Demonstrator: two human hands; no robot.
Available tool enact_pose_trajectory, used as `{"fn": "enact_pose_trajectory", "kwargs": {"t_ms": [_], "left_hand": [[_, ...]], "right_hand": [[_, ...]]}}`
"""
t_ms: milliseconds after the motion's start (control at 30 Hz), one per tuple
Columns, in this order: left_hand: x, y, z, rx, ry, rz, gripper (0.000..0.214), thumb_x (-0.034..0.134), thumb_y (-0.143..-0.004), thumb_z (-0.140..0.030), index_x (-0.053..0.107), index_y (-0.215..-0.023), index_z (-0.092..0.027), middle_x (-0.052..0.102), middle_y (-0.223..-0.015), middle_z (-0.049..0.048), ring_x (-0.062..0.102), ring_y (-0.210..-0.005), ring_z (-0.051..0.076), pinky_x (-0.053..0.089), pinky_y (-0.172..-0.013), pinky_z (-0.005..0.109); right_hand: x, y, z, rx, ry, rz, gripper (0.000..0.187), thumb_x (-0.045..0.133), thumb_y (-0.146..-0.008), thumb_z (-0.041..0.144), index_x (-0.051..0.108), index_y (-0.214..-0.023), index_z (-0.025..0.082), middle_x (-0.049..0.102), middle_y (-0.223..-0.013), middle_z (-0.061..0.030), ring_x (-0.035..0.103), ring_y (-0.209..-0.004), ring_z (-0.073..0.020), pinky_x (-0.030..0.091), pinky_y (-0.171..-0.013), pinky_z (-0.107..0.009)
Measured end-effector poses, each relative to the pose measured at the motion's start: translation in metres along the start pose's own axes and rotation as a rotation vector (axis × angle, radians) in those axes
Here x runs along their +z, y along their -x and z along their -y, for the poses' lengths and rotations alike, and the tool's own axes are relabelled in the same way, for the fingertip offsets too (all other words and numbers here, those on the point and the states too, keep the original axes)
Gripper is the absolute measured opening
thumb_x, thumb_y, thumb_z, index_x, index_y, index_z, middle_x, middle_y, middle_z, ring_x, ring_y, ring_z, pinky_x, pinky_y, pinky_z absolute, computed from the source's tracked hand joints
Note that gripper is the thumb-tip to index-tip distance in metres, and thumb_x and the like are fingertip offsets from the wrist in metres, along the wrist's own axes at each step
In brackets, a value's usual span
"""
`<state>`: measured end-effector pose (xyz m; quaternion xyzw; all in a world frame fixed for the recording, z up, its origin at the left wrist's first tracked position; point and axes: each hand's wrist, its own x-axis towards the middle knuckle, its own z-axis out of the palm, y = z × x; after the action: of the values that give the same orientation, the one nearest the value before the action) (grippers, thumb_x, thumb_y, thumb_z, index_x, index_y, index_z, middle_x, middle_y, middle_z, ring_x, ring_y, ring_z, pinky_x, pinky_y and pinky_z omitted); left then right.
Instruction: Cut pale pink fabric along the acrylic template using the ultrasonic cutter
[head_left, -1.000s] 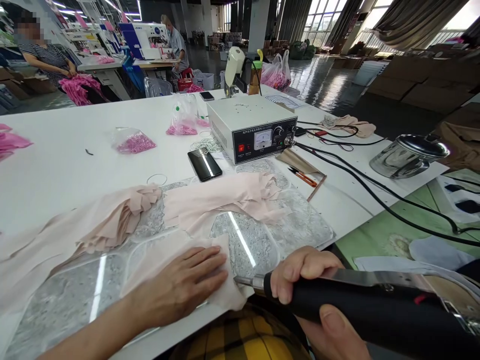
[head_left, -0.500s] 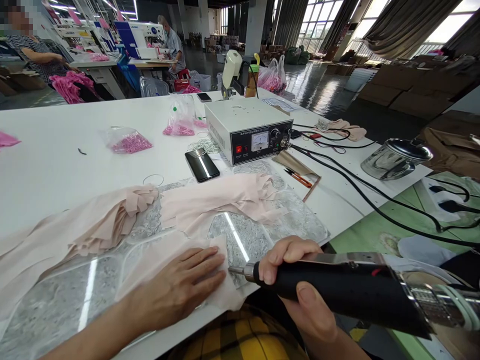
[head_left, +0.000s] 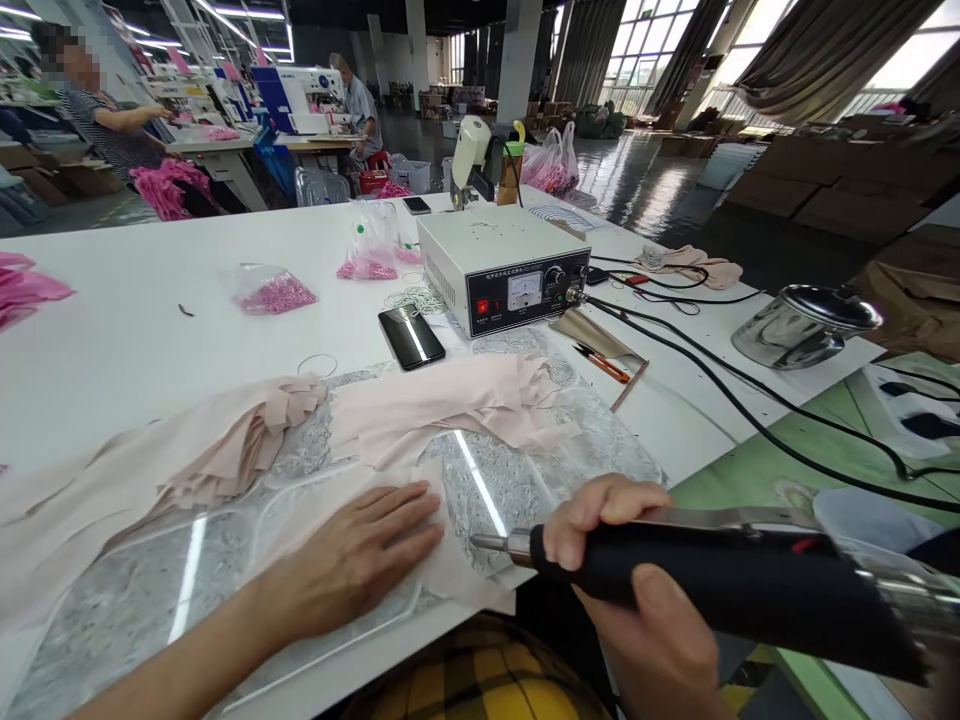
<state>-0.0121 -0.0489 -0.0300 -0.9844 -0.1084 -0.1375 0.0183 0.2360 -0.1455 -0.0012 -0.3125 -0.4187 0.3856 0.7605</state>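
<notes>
My left hand (head_left: 360, 560) lies flat, fingers stretched out, on a pale pink fabric piece (head_left: 476, 585) at the table's near edge. My right hand (head_left: 630, 560) is wrapped round the black body of a handheld ultrasonic welder (head_left: 720, 575). Its pointed metal tip faces left, just right of the fabric and apart from my left fingers. Beyond my left hand lies a stack of pale pink fabric strips (head_left: 442, 400). Another fabric bundle (head_left: 187, 450) stretches along the left. Beneath them is a clear, grey-patterned mat (head_left: 607, 440).
A control box (head_left: 502, 260) with a dial stands behind the fabric; black cables (head_left: 697, 370) run right from it. Nearby are a phone (head_left: 411, 338), orange thread snips (head_left: 602, 364), a lidded metal mug (head_left: 802, 325) and bags of pink pieces (head_left: 276, 290). Two people sit at sewing machines beyond.
The welder has shifted right in my right hand, its tip drawing away from the fabric. My left hand has moved slightly left on the piece. The whole view has shifted a little.
</notes>
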Motion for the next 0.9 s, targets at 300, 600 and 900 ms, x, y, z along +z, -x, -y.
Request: {"fn": "enact_pose_trajectory", "kwargs": {"t_ms": [300,600,900], "left_hand": [[-0.008,0.000,-0.011,-0.078,0.052,-0.103,0.028,0.045,-0.104,-0.011,0.064,-0.123,-0.013,0.070,-0.126,0.0150,0.061,-0.128,0.026,0.055,-0.104,0.042],[-0.005,0.001,-0.014,-0.121,0.130,-0.092,0.026,0.045,-0.106,-0.018,0.066,-0.121,-0.014,0.072,-0.119,0.0126,0.060,-0.129,0.026,0.055,-0.105,0.039],[-0.006,0.000,-0.017,-0.121,0.139,-0.059,0.027,0.043,-0.107,-0.020,0.064,-0.122,-0.014,0.070,-0.125,0.0131,0.053,-0.136,0.028,0.052,-0.108,0.042]], "right_hand": [[-0.001,0.004,0.004,0.036,-0.081,0.006,0.017,0.059,-0.088,0.039,0.063,-0.100,0.026,0.054,-0.084,-0.0010,0.059,-0.061,-0.0132,0.052,-0.055,-0.031],[-0.007,0.010,0.000,0.094,-0.057,0.101,0.018,0.057,-0.090,0.040,0.061,-0.104,0.028,0.056,-0.084,-0.0024,0.058,-0.065,-0.0157,0.051,-0.058,-0.033],[-0.008,0.007,0.007,0.038,0.048,0.107,0.019,0.060,-0.091,0.043,0.060,-0.104,0.028,0.059,-0.076,-0.0024,0.059,-0.063,-0.0174,0.054,-0.057,-0.033]]}}
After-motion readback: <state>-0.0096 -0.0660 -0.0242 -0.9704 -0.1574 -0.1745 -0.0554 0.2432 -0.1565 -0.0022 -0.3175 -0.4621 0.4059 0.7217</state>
